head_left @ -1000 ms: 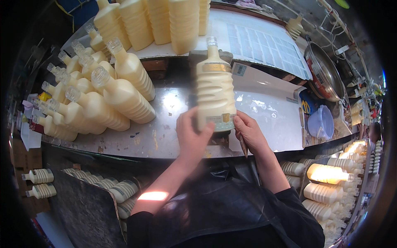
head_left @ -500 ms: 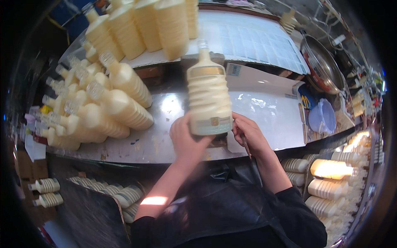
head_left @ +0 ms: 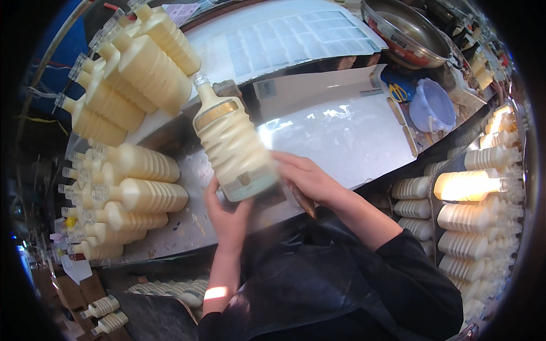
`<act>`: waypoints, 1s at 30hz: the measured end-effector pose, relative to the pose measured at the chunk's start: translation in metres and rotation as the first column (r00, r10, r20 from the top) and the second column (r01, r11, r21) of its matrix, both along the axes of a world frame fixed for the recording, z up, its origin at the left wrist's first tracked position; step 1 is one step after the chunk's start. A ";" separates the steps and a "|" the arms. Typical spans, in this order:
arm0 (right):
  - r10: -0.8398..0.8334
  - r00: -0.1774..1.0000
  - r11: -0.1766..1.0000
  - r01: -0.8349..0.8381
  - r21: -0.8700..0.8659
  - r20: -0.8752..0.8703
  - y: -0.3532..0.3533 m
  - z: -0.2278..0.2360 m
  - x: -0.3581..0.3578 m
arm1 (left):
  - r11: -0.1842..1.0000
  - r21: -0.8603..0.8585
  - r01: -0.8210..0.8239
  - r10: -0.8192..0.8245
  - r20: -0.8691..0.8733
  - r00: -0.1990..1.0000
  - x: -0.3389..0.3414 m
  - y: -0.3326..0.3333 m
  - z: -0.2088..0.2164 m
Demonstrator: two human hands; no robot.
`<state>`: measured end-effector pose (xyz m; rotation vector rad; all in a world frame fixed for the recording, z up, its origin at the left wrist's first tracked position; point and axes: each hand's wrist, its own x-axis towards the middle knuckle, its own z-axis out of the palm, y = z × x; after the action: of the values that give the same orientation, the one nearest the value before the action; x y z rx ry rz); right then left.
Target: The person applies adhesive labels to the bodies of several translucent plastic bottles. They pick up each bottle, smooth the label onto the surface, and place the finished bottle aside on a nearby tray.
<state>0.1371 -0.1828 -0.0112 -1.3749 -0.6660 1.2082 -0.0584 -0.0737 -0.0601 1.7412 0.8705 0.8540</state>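
Observation:
A cream-coloured bottle (head_left: 236, 149) with a clear glass neck, a rippled body, a gold band and a pale green base is held above the worktable, its neck leaning to the upper left. My left hand (head_left: 228, 219) grips its lower end, thumb and fingers round the base. On the bottle's lower right side lies my right hand (head_left: 311, 181), its fingers curled and partly hidden. A slim brown tool (head_left: 305, 206) with a pointed end, like a brush handle, sticks out beneath that hand. The tool's other end is out of sight.
Similar bottles (head_left: 149, 194) lie stacked on the table's left, and others (head_left: 153, 71) stand on a raised board. A pale printed sheet (head_left: 290, 40), a metal pan (head_left: 406, 28), yellow-handled scissors (head_left: 399, 92) and a lilac bucket (head_left: 432, 107) are farther off. More bottles (head_left: 463, 244) fill racks at lower right.
The bottle has gone from nearly upright to leaning left. My left hand has shifted round its base, and my right hand has come onto its side. The whole view has turned.

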 end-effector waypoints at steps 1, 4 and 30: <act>0.004 1.000 0.999 -0.005 0.038 0.018 0.001 -0.007 0.000 | 1.000 0.023 0.020 -0.021 0.030 0.999 -0.003 0.001 -0.001; 0.010 0.992 0.990 -0.028 0.135 0.128 0.006 -0.022 -0.001 | 0.996 -0.049 0.075 -0.063 0.220 0.974 -0.005 0.006 -0.010; -0.001 0.994 1.000 0.002 -0.012 0.108 0.012 -0.022 -0.008 | 0.948 -0.306 0.089 0.027 0.355 0.935 0.012 0.000 0.001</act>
<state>0.1292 -0.1713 -0.0333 -1.4582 -0.7346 1.1440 -0.0467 -0.0736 -0.0589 1.2661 0.6898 0.9156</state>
